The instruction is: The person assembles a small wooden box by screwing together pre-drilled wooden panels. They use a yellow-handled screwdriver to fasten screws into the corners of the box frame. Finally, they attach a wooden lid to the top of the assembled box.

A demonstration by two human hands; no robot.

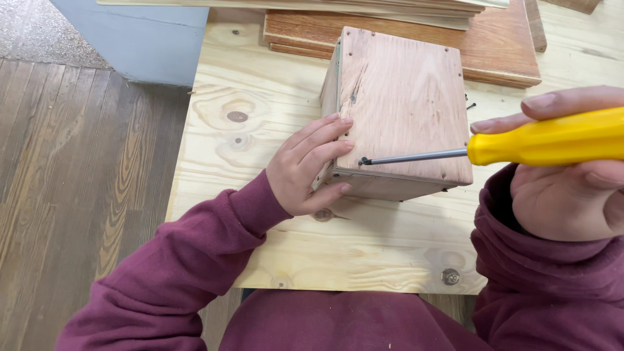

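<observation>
- Head view, all places relative to the wooden box: box sits on a pale pine tabletop, lid face up, row of small screws along its edges
- Left hand on box's left-near corner, fingers spread over top edge, thumb against the side below; pressed on the box, not wrapped round it
- Right hand right of box, closed round the yellow-handled screwdriver, thumb & forefinger laid along handle
- Shaft runs nearly flat across the lid, tip at a screw by the near-left corner, just beside left fingertips
- Stack of darker boards behind box, touching or nearly so; can't tell which
- Loose screw or nail just off box's right side
- Doing it well, imo: shaft looks too flat for a screw set in the top, so raise handle till tip seats square, push along the shaft while turning, keep left fingers clear of tip in case of slip
</observation>
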